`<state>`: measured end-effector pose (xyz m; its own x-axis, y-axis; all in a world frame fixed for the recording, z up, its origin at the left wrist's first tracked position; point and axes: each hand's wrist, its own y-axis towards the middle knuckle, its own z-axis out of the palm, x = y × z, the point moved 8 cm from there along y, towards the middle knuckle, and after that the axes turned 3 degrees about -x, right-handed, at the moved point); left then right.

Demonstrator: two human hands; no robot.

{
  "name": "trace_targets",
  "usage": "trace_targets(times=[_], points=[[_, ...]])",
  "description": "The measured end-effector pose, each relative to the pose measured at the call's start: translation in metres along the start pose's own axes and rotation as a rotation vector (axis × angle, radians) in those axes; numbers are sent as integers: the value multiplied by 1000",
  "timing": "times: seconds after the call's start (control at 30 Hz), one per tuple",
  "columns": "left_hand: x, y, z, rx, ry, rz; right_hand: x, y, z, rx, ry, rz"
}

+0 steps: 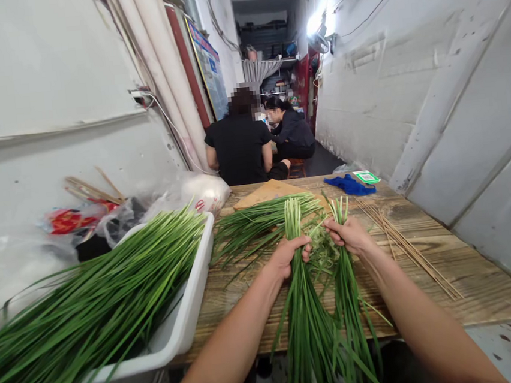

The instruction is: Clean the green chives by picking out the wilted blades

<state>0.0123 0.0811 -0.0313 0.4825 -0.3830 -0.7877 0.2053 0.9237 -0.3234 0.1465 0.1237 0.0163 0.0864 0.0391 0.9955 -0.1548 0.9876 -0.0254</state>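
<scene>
My left hand (294, 253) is closed around a thick bunch of garlic chives (302, 295), pale stem ends up and green leaves hanging over the table's front edge. To its right, my right hand (346, 234) grips a thinner bunch of chives (346, 285) in the same upright pose. A pale strand stretches between the fingers of both hands. Behind them a loose pile of chives (258, 221) lies on the wooden table (242, 289). Pale trimmings (322, 250) are scattered between the two bunches.
At left, a white plastic tub (189, 318) is heaped with chives. Thin wooden sticks (418, 257), a blue cloth (350, 185) and a QR-code card (366, 177) lie on the right. Plastic bags (196, 191) sit behind the tub. Two people (241, 148) sit beyond the table.
</scene>
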Motion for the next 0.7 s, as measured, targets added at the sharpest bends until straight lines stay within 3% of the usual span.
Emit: trace_targets(times=[0.2,0.53,0.7], points=[[-3,3,3,122,-50,-38,-3,5,-8,11,22,36],[-1,-1,9,228,-169,-181,-10,20,-45,-188,219,104],[-2,-5,10,234,-206,-223,-14,12,-25,-33,118,185]])
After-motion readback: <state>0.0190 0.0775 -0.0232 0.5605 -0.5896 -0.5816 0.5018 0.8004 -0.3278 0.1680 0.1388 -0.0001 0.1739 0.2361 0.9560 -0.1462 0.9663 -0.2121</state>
